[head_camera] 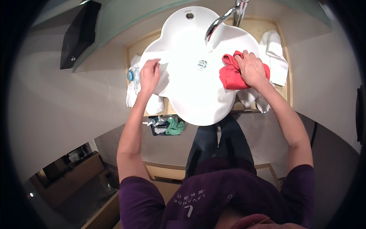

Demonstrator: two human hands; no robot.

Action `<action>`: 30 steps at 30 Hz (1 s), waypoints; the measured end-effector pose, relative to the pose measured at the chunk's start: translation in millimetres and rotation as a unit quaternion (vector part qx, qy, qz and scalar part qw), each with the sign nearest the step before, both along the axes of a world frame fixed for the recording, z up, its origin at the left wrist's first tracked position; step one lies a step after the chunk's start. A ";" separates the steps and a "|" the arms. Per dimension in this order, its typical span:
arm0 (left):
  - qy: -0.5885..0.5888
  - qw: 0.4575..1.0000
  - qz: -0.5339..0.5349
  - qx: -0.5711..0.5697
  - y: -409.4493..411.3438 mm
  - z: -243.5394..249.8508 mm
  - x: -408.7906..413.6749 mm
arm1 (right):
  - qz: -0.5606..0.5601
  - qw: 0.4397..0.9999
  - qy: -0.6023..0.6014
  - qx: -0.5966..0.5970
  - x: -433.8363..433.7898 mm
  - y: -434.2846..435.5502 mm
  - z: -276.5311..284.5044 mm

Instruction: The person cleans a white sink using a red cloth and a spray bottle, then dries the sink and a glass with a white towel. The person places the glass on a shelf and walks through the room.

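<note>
A white lobed washbasin [186, 94] lies before me, with a metal drain [202, 65] in its middle and an overflow hole [190, 16] at the far lobe. My right hand [251, 68] presses a bunched red cloth [233, 77] onto the basin's right lobe. Over the left lobe's rim hovers my left hand [150, 75], fingers curled and nothing seen in them; whether it touches the rim I cannot tell. Close beside that hand lies a clear plastic bottle with a blue cap [130, 75]. A chrome faucet [221, 21] reaches over the basin from the back.
White towels [276, 65] lie on the beige counter [286, 94] right of the basin, and another white towel [155, 105] at the left. Below stands a dark caddy [153, 132] with spray bottles and a green cloth [174, 126]. A black box [80, 34] hangs at upper left.
</note>
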State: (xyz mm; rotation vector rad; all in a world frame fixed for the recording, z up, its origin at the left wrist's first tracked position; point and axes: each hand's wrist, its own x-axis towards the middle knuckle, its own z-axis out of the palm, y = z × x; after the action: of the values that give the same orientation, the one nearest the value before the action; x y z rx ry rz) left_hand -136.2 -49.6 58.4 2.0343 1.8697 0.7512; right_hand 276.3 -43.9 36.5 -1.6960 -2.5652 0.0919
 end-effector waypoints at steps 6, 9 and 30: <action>0.084 0.995 -0.040 0.019 -38.7 -21.4 -18.1 | -0.016 0.998 0.057 -0.022 -65.6 54.9 -22.8; 0.113 0.992 -0.048 0.016 -35.9 -20.1 -19.6 | 0.028 0.987 0.042 -0.151 -123.4 35.1 -42.9; 0.022 0.990 -0.048 0.130 -34.3 -34.5 -32.5 | 0.167 0.974 0.061 -0.142 -199.7 -43.6 -50.2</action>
State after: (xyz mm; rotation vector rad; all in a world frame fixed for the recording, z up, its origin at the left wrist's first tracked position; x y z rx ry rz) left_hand -168.7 -83.9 23.9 2.2964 1.7599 0.9762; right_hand 76.6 -87.5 -13.7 -1.2574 -2.8193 0.5867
